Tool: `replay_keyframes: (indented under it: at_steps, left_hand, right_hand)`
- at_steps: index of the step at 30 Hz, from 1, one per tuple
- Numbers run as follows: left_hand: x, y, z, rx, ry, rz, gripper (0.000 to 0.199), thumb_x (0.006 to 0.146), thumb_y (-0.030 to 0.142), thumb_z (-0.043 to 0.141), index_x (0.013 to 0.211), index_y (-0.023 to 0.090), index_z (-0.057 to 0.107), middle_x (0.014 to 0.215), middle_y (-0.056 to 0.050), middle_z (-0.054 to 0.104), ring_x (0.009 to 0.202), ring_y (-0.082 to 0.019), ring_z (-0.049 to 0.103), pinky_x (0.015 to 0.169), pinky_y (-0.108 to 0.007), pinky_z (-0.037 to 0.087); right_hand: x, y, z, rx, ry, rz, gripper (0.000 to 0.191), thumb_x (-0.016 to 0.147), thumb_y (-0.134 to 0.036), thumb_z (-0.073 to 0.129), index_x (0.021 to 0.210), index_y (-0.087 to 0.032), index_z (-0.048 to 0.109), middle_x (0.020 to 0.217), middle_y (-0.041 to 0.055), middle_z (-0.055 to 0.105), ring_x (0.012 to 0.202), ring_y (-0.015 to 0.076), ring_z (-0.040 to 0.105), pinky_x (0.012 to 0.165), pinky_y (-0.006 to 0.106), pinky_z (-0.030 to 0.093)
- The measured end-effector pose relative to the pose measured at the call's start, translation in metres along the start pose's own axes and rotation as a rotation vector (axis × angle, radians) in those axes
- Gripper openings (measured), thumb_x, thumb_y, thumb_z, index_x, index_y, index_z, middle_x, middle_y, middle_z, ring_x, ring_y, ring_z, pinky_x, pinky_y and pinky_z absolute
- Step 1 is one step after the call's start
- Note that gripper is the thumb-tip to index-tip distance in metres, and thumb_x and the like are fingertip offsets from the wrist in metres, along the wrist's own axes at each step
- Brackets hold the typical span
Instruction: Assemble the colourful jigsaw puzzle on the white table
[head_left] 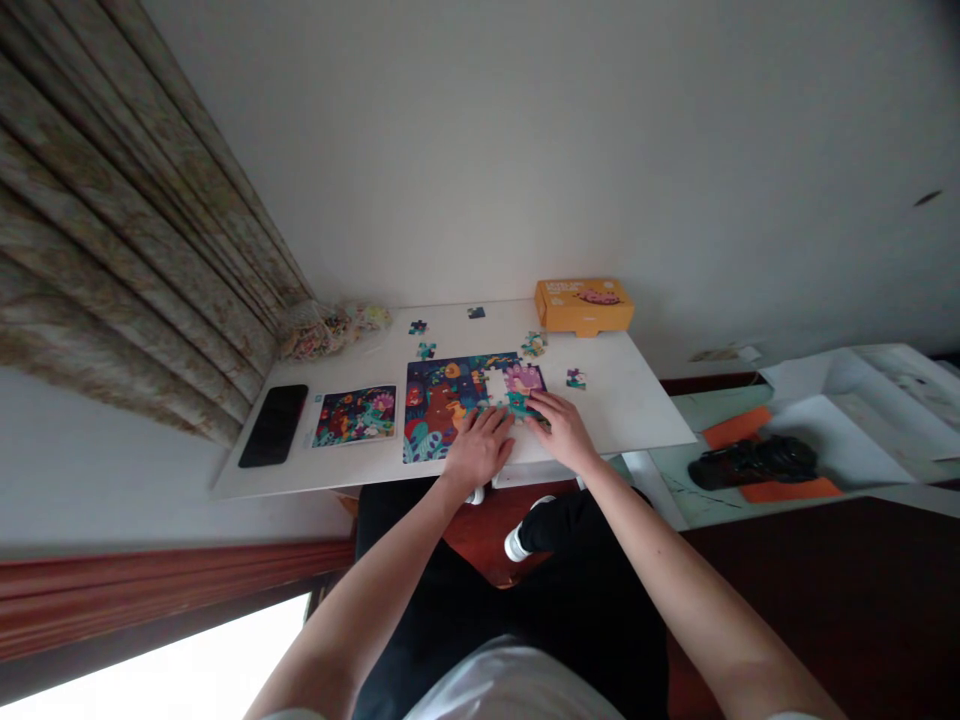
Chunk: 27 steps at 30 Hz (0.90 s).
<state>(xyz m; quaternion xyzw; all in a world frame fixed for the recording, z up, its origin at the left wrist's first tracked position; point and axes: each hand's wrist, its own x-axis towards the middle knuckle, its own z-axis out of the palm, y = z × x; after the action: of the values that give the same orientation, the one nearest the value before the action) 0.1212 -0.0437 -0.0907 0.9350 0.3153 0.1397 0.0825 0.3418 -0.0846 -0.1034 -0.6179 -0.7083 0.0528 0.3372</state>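
A partly assembled jigsaw puzzle (431,400), dark blue and red with a forest picture, lies on the white table. White gaps show right of its middle. My left hand (478,445) rests flat on its lower part, fingers stretched out and apart. Across the lower right corner of the puzzle reaches my right hand (561,428), its fingers extended and touching the pieces there. Those fingers cover part of the corner, so the pieces under them are hidden. To the left lies a printed picture card (356,415) with the same scene.
Loose puzzle pieces lie around the puzzle, one at the right (576,378) and another above it (534,344). A yellow box (585,306) stands at the back. A black phone (274,426) and a clear bag of small items (322,328) are at the left. The table (622,430) adjoins the wall.
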Motion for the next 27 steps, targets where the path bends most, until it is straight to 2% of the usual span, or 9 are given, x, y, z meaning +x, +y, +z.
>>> replay_keyframes:
  at_steps: [2,4,9,16,27]
  left_hand:
    - [0.000,0.000,0.001,0.005,0.001,-0.006,0.045,0.107,0.036,0.046,0.149,0.025,0.057,0.153,-0.010,0.060,0.145,-0.029,0.051,0.125,-0.053,0.034]
    - [0.000,0.000,0.001,0.010,0.002,-0.010,0.045,0.107,0.035,0.047,0.149,0.026,0.058,0.153,-0.010,0.060,0.145,-0.029,0.051,0.126,-0.052,0.034]
    - [0.001,-0.001,0.004,0.026,0.005,-0.005,0.045,0.107,0.036,0.047,0.148,0.023,0.058,0.152,-0.011,0.060,0.143,-0.030,0.052,0.124,-0.053,0.035]
    - [0.001,-0.002,0.006,0.031,0.023,0.007,0.045,0.107,0.033,0.048,0.149,0.020,0.058,0.150,-0.011,0.062,0.141,-0.030,0.054,0.123,-0.053,0.037]
    - [0.001,-0.005,0.009,-0.001,0.043,0.010,0.043,0.105,0.032,0.053,0.146,0.021,0.060,0.148,-0.012,0.063,0.140,-0.030,0.055,0.123,-0.053,0.037]
  right_hand:
    - [-0.005,-0.002,0.002,-0.042,-0.051,-0.019,0.037,0.101,-0.028,0.058,0.136,-0.028,0.070,0.146,0.0098,0.066,0.140,0.0321,0.056,0.115,0.057,0.045]
    - [-0.007,-0.004,0.006,-0.072,-0.109,-0.040,0.039,0.103,-0.026,0.055,0.140,-0.029,0.068,0.149,0.0089,0.064,0.145,0.0319,0.052,0.118,0.060,0.041]
    - [-0.006,-0.002,0.011,-0.144,-0.187,-0.085,0.040,0.105,-0.022,0.049,0.140,-0.026,0.067,0.149,0.0101,0.063,0.144,0.0300,0.054,0.120,0.059,0.040]
    - [-0.006,0.001,0.010,-0.219,-0.207,-0.130,0.040,0.108,-0.028,0.047,0.143,-0.023,0.066,0.149,0.0103,0.062,0.144,0.0293,0.054,0.121,0.056,0.041]
    - [-0.006,0.002,0.012,-0.164,-0.168,-0.122,0.038,0.105,-0.027,0.053,0.140,-0.027,0.068,0.146,0.0079,0.066,0.141,0.0299,0.057,0.119,0.057,0.043]
